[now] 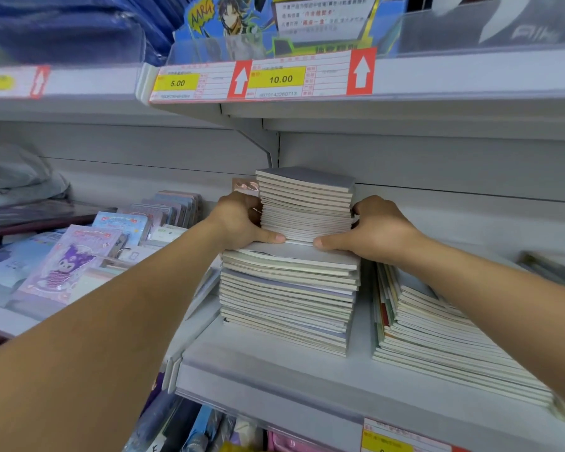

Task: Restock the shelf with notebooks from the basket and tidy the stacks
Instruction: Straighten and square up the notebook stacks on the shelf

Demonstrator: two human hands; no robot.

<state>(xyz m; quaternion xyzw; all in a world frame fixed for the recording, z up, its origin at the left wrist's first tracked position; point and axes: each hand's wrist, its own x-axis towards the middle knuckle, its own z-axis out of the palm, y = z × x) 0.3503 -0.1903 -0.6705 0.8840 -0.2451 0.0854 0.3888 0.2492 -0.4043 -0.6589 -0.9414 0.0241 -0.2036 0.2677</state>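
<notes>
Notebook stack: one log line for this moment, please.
left hand: grips upper batch | right hand: grips same batch | batch: atop center stack | shelf: second stack to the right

Both bare forearms reach forward and up. The left hand (238,223) and right hand (377,231) face each other, fingers curled, thumbs pointing inward, gripping between them.
</notes>
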